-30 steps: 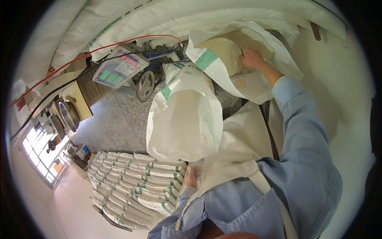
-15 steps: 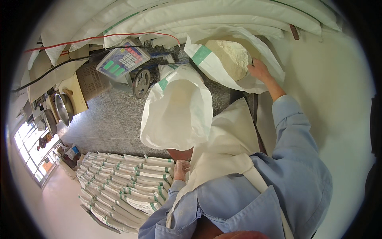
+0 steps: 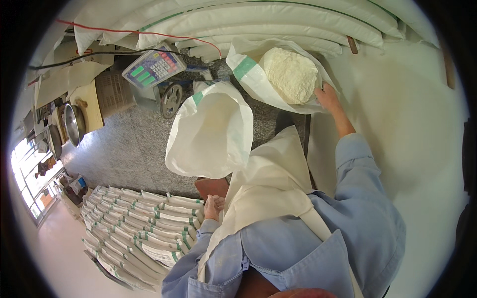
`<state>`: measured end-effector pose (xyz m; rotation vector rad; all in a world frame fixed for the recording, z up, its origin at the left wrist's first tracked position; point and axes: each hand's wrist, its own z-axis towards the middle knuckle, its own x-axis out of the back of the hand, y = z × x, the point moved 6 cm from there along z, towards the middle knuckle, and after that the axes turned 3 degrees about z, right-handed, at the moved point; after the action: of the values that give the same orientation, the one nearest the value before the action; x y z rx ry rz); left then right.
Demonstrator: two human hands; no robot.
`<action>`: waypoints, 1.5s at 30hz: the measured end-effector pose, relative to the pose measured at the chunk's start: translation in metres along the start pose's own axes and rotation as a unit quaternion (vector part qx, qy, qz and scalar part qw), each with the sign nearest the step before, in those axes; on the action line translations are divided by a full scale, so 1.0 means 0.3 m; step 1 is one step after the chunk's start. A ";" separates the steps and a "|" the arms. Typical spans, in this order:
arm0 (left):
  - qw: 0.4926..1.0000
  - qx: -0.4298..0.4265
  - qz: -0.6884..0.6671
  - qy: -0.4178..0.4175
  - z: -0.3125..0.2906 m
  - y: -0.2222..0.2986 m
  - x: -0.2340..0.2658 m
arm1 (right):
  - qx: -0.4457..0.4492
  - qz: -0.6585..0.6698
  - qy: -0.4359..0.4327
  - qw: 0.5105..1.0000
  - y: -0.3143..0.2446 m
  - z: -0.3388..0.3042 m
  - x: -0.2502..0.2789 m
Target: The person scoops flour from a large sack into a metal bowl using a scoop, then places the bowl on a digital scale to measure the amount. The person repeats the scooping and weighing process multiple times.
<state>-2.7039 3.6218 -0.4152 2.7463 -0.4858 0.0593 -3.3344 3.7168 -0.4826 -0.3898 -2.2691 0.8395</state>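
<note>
My right hand (image 3: 328, 97) reaches up and grips the right rim of an open white sack (image 3: 248, 74) with a green stripe. The sack is tilted toward me and shows a heap of white powder (image 3: 290, 74) inside. A second white sack (image 3: 208, 131), slack and upright, stands in front of my white apron (image 3: 271, 184). My left hand (image 3: 214, 205) is low at my waist, just under that sack. Its fingers are curled against the apron's edge, and I see nothing in them.
A digital scale (image 3: 154, 64) with coloured keys sits on a wheeled cart (image 3: 171, 99) at the back. Folded sacks (image 3: 134, 223) lie stacked on the floor at the lower left. Metal bowls (image 3: 74, 124) stand at the left. Filled sacks (image 3: 278, 20) are piled along the top. A white wall (image 3: 412, 124) closes off the right.
The view has tilted down, so the powder in the open sack shows more fully. My right hand has slid down the sack's rim. My left hand stays at my waist.
</note>
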 end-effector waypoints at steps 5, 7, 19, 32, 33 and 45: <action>1.000 -0.001 -0.010 0.015 0.005 -0.005 -0.003 | -0.008 0.054 -0.001 0.999 -0.072 -0.077 0.067; 1.000 -0.005 -0.019 0.013 0.011 -0.006 -0.008 | -0.013 0.051 0.000 0.999 -0.093 -0.103 0.094; 0.995 -0.095 -0.011 0.005 0.004 0.128 -0.135 | 0.075 0.053 0.023 0.996 -0.334 -0.338 0.180; 0.980 -0.112 0.159 0.037 0.061 0.301 -0.291 | -0.002 -0.130 -0.179 0.975 -0.576 -0.460 -0.289; 0.975 -0.133 0.163 0.070 0.075 0.311 -0.293 | -0.039 -0.188 -0.198 0.961 -0.582 -0.435 -0.362; 0.932 -0.268 0.177 0.169 0.133 0.343 -0.320 | 0.055 -0.432 -0.338 0.834 -0.659 -0.320 -0.849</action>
<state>-2.8299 3.5486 -0.4280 2.0343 -0.7607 0.4157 -3.0921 3.4912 -0.4232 1.0973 -2.5730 0.6414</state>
